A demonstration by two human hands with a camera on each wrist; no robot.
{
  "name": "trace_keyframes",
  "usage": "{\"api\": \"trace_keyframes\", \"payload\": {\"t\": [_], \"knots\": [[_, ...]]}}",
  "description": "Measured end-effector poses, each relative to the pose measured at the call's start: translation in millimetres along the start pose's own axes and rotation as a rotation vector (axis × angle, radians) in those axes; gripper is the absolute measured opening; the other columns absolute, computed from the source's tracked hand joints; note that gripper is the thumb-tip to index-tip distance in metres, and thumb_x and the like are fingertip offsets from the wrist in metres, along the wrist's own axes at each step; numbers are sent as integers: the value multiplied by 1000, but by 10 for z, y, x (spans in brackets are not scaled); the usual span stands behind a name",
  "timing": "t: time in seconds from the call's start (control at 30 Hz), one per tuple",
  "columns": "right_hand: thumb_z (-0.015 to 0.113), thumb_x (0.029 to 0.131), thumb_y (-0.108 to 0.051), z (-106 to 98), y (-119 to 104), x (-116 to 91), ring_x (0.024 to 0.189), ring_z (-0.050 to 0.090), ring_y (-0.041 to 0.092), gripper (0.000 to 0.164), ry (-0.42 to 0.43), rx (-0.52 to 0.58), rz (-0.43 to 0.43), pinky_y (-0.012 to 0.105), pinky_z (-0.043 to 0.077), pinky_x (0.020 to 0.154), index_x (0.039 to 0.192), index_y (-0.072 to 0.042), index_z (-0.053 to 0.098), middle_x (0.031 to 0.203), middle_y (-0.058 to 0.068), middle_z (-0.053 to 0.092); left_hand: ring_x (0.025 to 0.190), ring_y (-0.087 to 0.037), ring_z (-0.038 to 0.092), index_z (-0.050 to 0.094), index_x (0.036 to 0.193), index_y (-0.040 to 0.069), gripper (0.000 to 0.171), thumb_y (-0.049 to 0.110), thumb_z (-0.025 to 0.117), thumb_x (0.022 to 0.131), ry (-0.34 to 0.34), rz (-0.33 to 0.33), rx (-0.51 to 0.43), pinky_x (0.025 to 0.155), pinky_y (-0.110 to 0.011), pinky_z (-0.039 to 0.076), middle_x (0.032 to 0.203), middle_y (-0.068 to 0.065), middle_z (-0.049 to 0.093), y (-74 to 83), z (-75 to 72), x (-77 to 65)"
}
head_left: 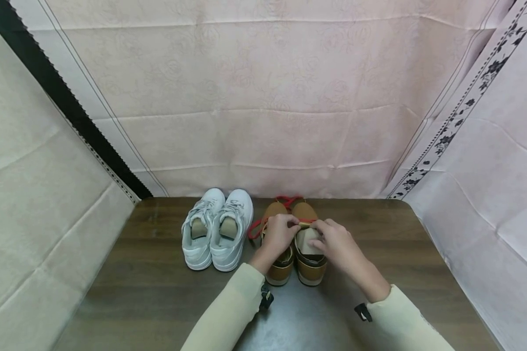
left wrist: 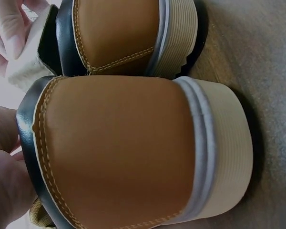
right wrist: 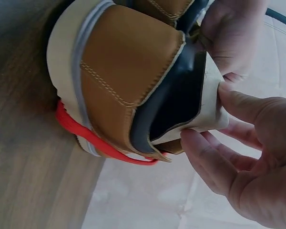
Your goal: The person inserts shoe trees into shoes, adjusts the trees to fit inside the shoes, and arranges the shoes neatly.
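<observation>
A pair of brown shoes with pale soles stands toe-away near the far edge of the table, the left brown shoe (head_left: 273,209) beside the right brown shoe (left wrist: 117,143). Over the right shoe, my left hand (head_left: 281,236) bends its fingers and pinches the red shoelace (head_left: 306,221) at its left end; the fingertips are partly hidden. My right hand (head_left: 337,243) holds the beige shoe tongue (right wrist: 212,102) between thumb and fingers, its index finger close to the lace. The tongue stands raised out of the dark-lined opening. More red lace (right wrist: 100,143) hangs down the shoe's side.
A pair of white sneakers (head_left: 238,243) stands left of the brown shoes, beige pads inside. The brown wood-look table (head_left: 158,297) ends at a pale cloth backdrop (head_left: 263,97). Pale cloth also hangs at both sides. Dark clips (head_left: 363,312) sit at the sleeve cuffs.
</observation>
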State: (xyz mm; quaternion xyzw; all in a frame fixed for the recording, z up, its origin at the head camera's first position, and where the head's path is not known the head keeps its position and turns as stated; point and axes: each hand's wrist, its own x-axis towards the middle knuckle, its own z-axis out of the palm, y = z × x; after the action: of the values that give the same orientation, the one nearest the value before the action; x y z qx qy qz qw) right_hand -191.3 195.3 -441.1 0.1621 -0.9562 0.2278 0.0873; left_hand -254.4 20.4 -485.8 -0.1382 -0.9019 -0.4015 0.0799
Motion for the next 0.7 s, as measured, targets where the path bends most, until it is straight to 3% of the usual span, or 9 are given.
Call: {"api": "trace_keyframes", "payload": {"t": [0.37, 0.5, 0.7], "knots": [[85, 85, -24, 140, 90, 19, 80, 63, 19, 33, 34, -9, -12, 38, 56, 67, 111, -9, 70, 95, 7, 64, 91, -18, 72, 82, 93, 11, 4, 14, 81, 90, 6, 10, -1, 78, -30, 58, 95, -1, 80, -2, -1, -7], [86, 84, -26, 123, 132, 27, 81, 62, 18, 34, 13, -12, -3, 37, 55, 67, 110, -11, 70, 94, 4, 62, 90, -18, 72, 82, 93, 11, 5, 14, 81, 90, 9, 16, -1, 78, -30, 58, 95, -1, 80, -3, -2, -7], [86, 84, -28, -31, 196, 169, 95, 64, 24, 36, -71, 26, -4, 44, 56, 81, 112, -10, 71, 103, 6, 64, 93, -18, 73, 83, 93, 12, 5, 14, 81, 90, 7, 16, 0, 81, -32, 58, 95, 0, 80, -3, -3, 5]]}}
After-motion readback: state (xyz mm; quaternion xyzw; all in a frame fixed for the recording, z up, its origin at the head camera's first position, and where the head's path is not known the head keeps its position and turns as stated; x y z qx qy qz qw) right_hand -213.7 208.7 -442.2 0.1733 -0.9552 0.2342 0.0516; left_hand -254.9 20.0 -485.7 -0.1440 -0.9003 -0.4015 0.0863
